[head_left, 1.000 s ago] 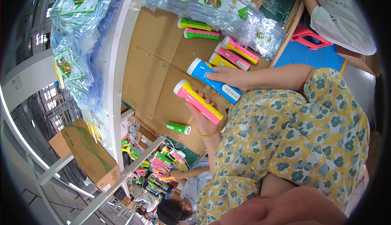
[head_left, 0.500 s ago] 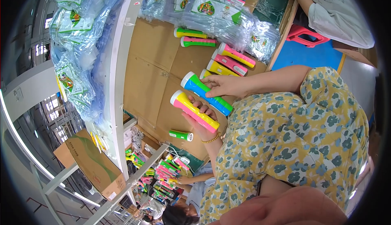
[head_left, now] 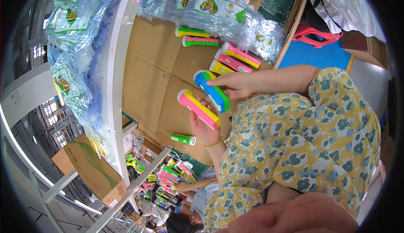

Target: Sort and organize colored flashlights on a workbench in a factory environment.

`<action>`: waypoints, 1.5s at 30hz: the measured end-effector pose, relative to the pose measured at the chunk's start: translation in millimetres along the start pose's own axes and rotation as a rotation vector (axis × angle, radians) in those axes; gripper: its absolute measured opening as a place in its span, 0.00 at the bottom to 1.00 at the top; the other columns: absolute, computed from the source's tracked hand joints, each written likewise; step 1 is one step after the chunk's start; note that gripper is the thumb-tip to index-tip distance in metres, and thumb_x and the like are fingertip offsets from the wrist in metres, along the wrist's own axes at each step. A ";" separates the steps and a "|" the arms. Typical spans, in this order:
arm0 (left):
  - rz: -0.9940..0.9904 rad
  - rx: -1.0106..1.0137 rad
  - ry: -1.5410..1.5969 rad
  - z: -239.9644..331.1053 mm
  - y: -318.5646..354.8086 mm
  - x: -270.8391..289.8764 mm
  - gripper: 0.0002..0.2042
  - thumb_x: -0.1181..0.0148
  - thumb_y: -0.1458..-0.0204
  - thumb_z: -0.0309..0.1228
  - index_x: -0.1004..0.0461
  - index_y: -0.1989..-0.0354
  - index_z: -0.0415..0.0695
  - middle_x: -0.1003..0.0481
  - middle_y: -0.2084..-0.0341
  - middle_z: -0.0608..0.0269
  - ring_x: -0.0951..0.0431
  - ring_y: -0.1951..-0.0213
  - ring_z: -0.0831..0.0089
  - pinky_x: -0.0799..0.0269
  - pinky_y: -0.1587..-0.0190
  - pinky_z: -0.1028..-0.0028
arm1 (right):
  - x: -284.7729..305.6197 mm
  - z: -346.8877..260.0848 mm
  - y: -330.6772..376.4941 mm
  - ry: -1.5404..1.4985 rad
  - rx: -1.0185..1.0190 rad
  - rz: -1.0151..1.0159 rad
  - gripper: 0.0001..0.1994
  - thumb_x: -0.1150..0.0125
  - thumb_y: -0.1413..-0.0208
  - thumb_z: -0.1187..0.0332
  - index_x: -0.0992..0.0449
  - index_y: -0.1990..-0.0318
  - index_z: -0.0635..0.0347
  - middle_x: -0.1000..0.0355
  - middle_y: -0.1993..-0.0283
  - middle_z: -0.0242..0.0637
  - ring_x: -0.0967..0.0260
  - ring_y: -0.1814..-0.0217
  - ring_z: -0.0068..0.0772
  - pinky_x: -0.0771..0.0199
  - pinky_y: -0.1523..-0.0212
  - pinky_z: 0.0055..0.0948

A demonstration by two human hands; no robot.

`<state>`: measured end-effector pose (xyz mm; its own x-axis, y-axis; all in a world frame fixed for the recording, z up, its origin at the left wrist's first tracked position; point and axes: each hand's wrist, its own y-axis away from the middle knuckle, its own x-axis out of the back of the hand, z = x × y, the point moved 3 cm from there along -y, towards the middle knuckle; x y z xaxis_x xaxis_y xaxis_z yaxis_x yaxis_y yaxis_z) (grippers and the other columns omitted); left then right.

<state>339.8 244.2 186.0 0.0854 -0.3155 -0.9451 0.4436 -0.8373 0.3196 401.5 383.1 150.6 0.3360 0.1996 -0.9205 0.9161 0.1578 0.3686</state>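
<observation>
My left hand (head_left: 205, 129), a beaded bracelet at its wrist, is wrapped round a pink-and-yellow flashlight (head_left: 198, 108) with a white head. Just above it, my right hand (head_left: 235, 85) grips a blue-and-green flashlight (head_left: 215, 96), thumb on its blue side. The two flashlights are close together, tilted, over the cardboard-covered table (head_left: 147, 77). A small green flashlight (head_left: 182, 138) lies on the cardboard by my left hand. Beyond my right hand lie several more flashlights, among them a pink one (head_left: 233, 62) and a pink-and-green one (head_left: 201, 41).
Clear printed plastic packages (head_left: 219, 9) are heaped across the table's far part. More hang over a white frame (head_left: 120, 56) at left. A carton (head_left: 90, 170) stands lower left. Co-workers are at a flashlight pile (head_left: 168, 178) below; another person's arm is upper right, near a red plastic stool (head_left: 315, 37).
The blue-and-green flashlight has been turned, showing more of its blue side, and my right thumb now lies across it. The pink-and-yellow one has rolled to show more pink.
</observation>
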 end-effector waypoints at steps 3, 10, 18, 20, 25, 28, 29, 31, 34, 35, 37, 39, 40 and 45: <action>0.018 -0.022 0.014 2.2 -0.9 3.8 0.21 0.60 0.42 0.31 0.48 0.40 0.39 0.41 0.43 0.51 0.38 0.43 0.61 0.41 0.41 0.61 | 7.1 1.4 1.6 -0.160 -0.083 0.065 0.17 0.45 0.44 0.64 0.37 0.50 0.61 0.32 0.55 0.39 0.33 0.50 0.34 0.30 0.49 0.35; 0.052 -0.114 -0.204 10.3 8.5 9.1 0.28 0.50 0.44 0.44 0.45 0.40 0.40 0.35 0.56 0.57 0.34 0.56 0.68 0.34 0.52 0.72 | -14.0 -2.0 15.3 -0.125 -0.253 -0.042 0.21 0.55 0.43 0.55 0.36 0.53 0.65 0.30 0.59 0.42 0.29 0.57 0.34 0.28 0.53 0.31; 0.021 -0.116 -0.352 0.6 11.2 -5.9 0.22 0.63 0.39 0.42 0.44 0.41 0.45 0.35 0.49 0.59 0.32 0.52 0.68 0.33 0.51 0.67 | -16.7 -6.5 25.4 0.291 -0.112 0.054 0.27 0.56 0.46 0.38 0.35 0.51 0.49 0.32 0.68 0.31 0.32 0.71 0.23 0.30 0.76 0.24; 0.055 -0.129 -0.454 0.7 14.1 -5.5 0.21 0.63 0.39 0.37 0.47 0.39 0.43 0.40 0.42 0.59 0.36 0.44 0.65 0.39 0.43 0.62 | -17.1 -5.1 26.2 0.243 -0.106 0.033 0.26 0.53 0.47 0.38 0.34 0.52 0.48 0.34 0.68 0.28 0.33 0.72 0.20 0.32 0.77 0.23; 0.055 -0.189 -0.722 0.0 14.3 -17.8 0.22 0.56 0.41 0.33 0.47 0.39 0.42 0.38 0.44 0.54 0.37 0.43 0.64 0.41 0.41 0.61 | -30.6 -8.9 28.4 0.193 -0.031 -0.063 0.22 0.51 0.44 0.46 0.32 0.52 0.52 0.31 0.61 0.28 0.31 0.67 0.21 0.28 0.70 0.23; 0.058 -0.229 -0.702 3.6 16.1 -16.2 0.24 0.50 0.45 0.25 0.47 0.40 0.40 0.37 0.45 0.49 0.35 0.44 0.58 0.36 0.43 0.59 | -33.3 -11.0 27.4 0.174 0.033 -0.081 0.21 0.52 0.42 0.50 0.32 0.50 0.55 0.30 0.57 0.29 0.30 0.63 0.21 0.27 0.64 0.23; 0.055 -0.269 -0.758 2.7 16.0 -19.1 0.25 0.50 0.46 0.23 0.48 0.40 0.39 0.37 0.46 0.48 0.35 0.44 0.58 0.35 0.44 0.60 | -30.6 -11.3 25.7 0.178 0.043 -0.062 0.20 0.53 0.40 0.52 0.33 0.49 0.56 0.30 0.56 0.30 0.30 0.61 0.21 0.27 0.61 0.23; 0.068 -0.305 -0.796 -3.4 15.1 -26.7 0.24 0.48 0.46 0.25 0.45 0.41 0.39 0.35 0.48 0.52 0.31 0.48 0.62 0.33 0.45 0.63 | -16.3 -9.0 17.8 0.170 0.039 -0.041 0.20 0.53 0.40 0.52 0.33 0.50 0.56 0.29 0.57 0.30 0.30 0.61 0.22 0.27 0.61 0.23; 0.051 -0.294 -0.820 -7.9 15.8 -26.6 0.24 0.46 0.47 0.26 0.45 0.41 0.39 0.34 0.49 0.49 0.30 0.49 0.62 0.32 0.46 0.62 | -5.1 -3.2 14.6 0.125 0.034 -0.010 0.19 0.55 0.39 0.52 0.32 0.51 0.56 0.29 0.59 0.33 0.30 0.61 0.22 0.27 0.60 0.23; 0.045 -0.287 -0.833 -7.7 15.8 -25.5 0.24 0.46 0.47 0.26 0.44 0.42 0.39 0.34 0.49 0.48 0.30 0.49 0.61 0.32 0.46 0.63 | -7.9 -2.7 15.2 0.123 0.040 -0.024 0.19 0.57 0.39 0.52 0.32 0.51 0.57 0.29 0.59 0.33 0.30 0.61 0.23 0.27 0.60 0.23; 0.042 -0.279 -0.842 -6.8 15.9 -24.2 0.24 0.46 0.47 0.26 0.44 0.42 0.38 0.34 0.49 0.47 0.29 0.50 0.60 0.32 0.47 0.63 | -13.5 -2.9 16.8 0.121 0.044 -0.035 0.19 0.58 0.38 0.52 0.32 0.52 0.57 0.29 0.59 0.34 0.30 0.61 0.23 0.26 0.60 0.24; 0.039 -0.266 -0.846 -5.9 13.4 -22.1 0.22 0.47 0.46 0.26 0.43 0.43 0.38 0.34 0.50 0.46 0.29 0.51 0.59 0.31 0.48 0.64 | -14.7 -4.3 16.1 0.061 0.022 -0.057 0.20 0.61 0.37 0.52 0.33 0.52 0.59 0.28 0.59 0.36 0.29 0.62 0.24 0.26 0.60 0.24; 0.045 -0.264 -0.844 -4.3 12.0 -20.2 0.22 0.47 0.46 0.26 0.43 0.43 0.38 0.34 0.50 0.46 0.29 0.51 0.59 0.31 0.48 0.64 | -11.1 -3.3 11.0 0.021 -0.007 -0.088 0.22 0.64 0.37 0.52 0.33 0.52 0.61 0.29 0.58 0.37 0.30 0.61 0.25 0.27 0.59 0.24; 0.074 -0.282 -0.837 0.3 11.1 -14.0 0.21 0.50 0.44 0.28 0.44 0.43 0.37 0.33 0.51 0.47 0.29 0.51 0.59 0.30 0.48 0.64 | -7.2 -2.5 2.9 -0.094 -0.056 -0.166 0.22 0.66 0.36 0.52 0.35 0.49 0.60 0.31 0.57 0.41 0.32 0.61 0.30 0.28 0.58 0.25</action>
<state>343.2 239.2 202.7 -0.5091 -0.6799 -0.5278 0.6755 -0.6956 0.2444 401.1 384.6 158.5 0.2028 0.0757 -0.9763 0.9477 0.2355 0.2152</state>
